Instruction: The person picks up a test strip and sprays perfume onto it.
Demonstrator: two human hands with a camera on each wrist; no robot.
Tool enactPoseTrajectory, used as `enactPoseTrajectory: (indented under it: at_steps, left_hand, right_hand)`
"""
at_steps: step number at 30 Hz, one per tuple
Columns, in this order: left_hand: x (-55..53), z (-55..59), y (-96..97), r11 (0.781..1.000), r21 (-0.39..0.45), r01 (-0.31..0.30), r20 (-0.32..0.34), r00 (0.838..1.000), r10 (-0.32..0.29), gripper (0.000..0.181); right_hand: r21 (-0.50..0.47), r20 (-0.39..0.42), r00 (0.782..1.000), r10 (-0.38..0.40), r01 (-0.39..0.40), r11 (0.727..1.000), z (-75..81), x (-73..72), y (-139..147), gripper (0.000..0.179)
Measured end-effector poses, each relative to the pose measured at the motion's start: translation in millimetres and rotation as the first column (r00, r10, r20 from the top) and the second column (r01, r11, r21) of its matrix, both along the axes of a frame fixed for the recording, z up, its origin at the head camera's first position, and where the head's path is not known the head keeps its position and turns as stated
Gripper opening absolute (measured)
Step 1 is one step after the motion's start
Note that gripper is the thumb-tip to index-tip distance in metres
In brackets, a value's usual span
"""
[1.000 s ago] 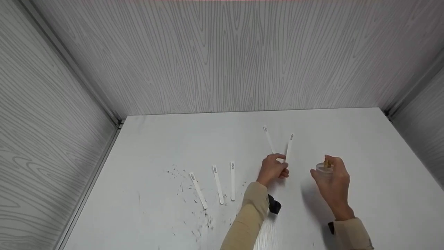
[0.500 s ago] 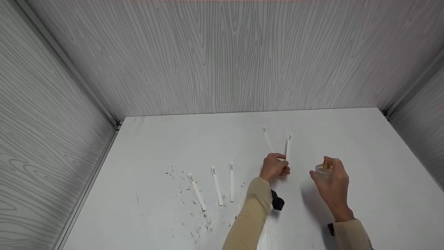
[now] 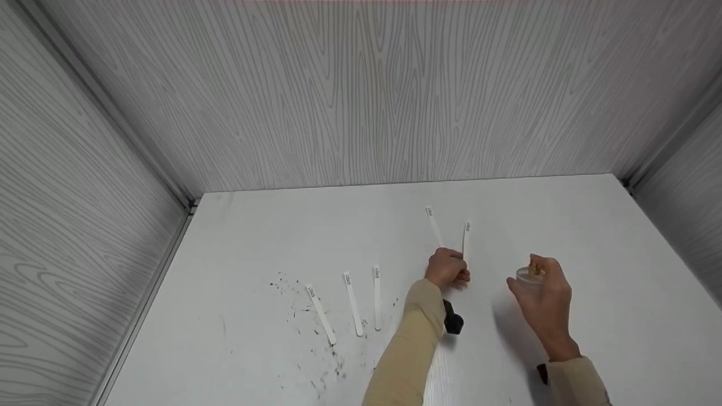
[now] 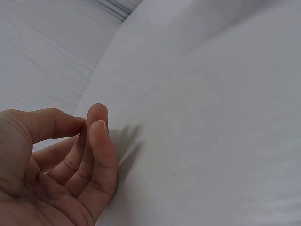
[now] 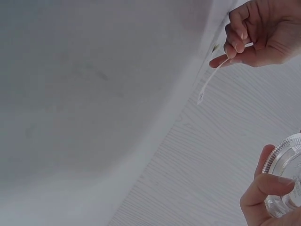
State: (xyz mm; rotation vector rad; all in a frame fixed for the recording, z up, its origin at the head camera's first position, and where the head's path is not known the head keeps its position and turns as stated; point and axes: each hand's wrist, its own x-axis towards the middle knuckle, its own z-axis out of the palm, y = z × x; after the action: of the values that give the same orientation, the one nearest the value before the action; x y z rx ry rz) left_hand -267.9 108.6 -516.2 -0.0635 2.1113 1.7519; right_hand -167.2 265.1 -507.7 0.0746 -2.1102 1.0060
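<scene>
My left hand [image 3: 447, 266] pinches a narrow white paper test strip [image 3: 466, 241] between thumb and fingers. The strip's printed end points away from me, and in the right wrist view the strip [image 5: 204, 89] looks slightly bent. In the left wrist view the thumb and fingertips of the left hand [image 4: 70, 174] meet, and the strip is hidden. To the right, my right hand [image 3: 547, 299] grips a round clear glass perfume bottle [image 3: 525, 280] above the table. The index finger lies over its gold-coloured top [image 3: 534, 269]. Ridged glass of the bottle [image 5: 277, 165] shows in the right wrist view.
Another strip [image 3: 433, 225] lies just beyond the left hand, its near end hidden. On the left side of the white table [image 3: 254, 225] lie a slanted strip [image 3: 321, 316], a middle strip [image 3: 353, 304] and a straighter strip [image 3: 377, 299], among dark specks. Grey wood-grain panels [image 3: 361, 96] enclose the table.
The strip in my left hand has turned more edge-on, its printed end shifting slightly left and nearer. The right hand with the perfume bottle has stayed almost in place.
</scene>
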Motion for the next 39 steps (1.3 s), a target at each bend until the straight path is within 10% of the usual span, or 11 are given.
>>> enactPoseTrajectory:
  at_steps: [39]
  left_hand:
    - [-3.5,11.0,2.8,0.999,0.036,-0.019,0.007,1.000,0.018,0.026]
  right_hand:
    - [0.007,-0.003,1.000,0.023,-0.023,1.000,2.9,-3.4,3.9,0.049]
